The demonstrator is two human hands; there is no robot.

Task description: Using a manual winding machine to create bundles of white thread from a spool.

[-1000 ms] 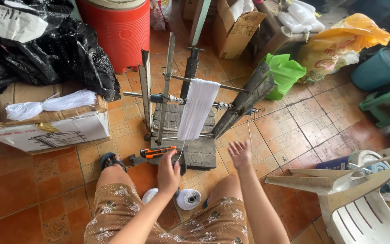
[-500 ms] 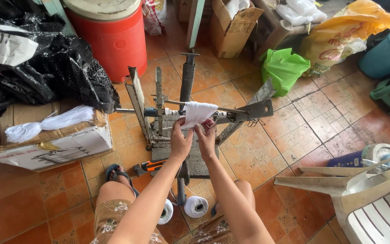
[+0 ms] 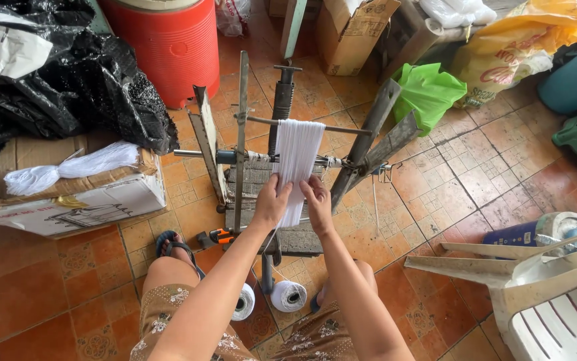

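A white skein point(image 3: 298, 160) of thread hangs wound over the metal reel point(image 3: 288, 134) that stands on a dark block on the tiled floor point(image 3: 435, 194), in the middle of the scene. The left hand point(image 3: 269, 204) and right hand point(image 3: 317, 200) meet at the skein's near end, one on each side; the fingers of both lie curled against the threads, pinching the band's lower edge between them.

Just near of the block lies an orange cutter point(image 3: 221, 235), and nearer still, between the knees, two white spools point(image 3: 288, 295) rest on the floor. Left of the reel a cardboard box point(image 3: 74, 204) carries a loose white bundle point(image 3: 67, 168), with black bags point(image 3: 67, 87) behind it. Far of the reel stands a red barrel point(image 3: 168, 47); to the right lie a green bag point(image 3: 425, 97) and, nearer, a white plastic chair point(image 3: 536, 294).
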